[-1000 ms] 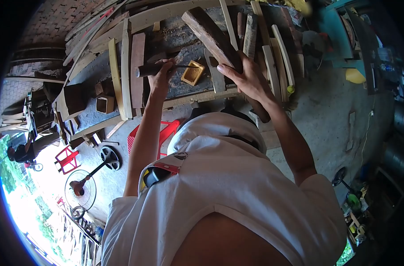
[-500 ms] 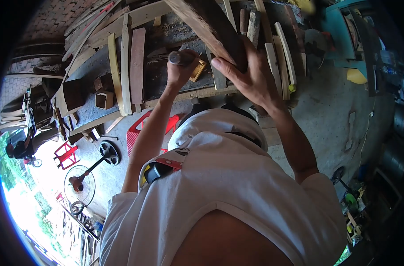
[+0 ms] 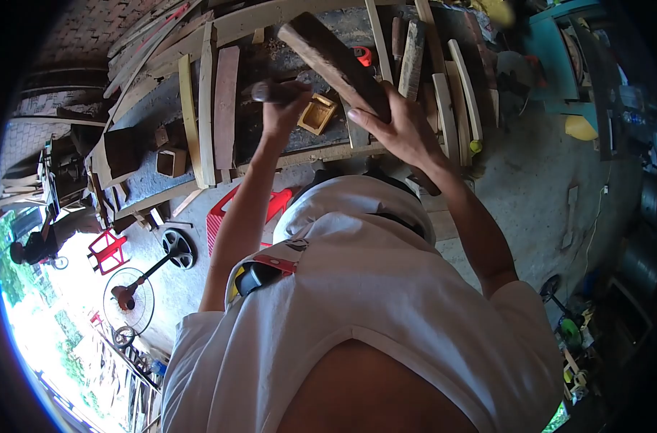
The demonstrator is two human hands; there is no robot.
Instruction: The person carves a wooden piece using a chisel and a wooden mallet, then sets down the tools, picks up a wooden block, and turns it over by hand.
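Note:
My left hand is closed round a dark-handled tool, whose far end is blurred. Just right of that hand, a small yellowish wooden box rests on the workbench. My right hand grips a thick wooden block that slants up and to the left over the bench. The lower end of the block shows below the hand. Behind the block, a red tape measure is partly visible.
Long wooden strips lie left of my left hand, and more strips lie right of my right hand. A red stool is below the bench edge. A standing fan and a distant person are at left.
The block in my right hand rose toward the camera, then lowered again. My left hand has shifted right and turned the tool. The red tape measure has come into view.

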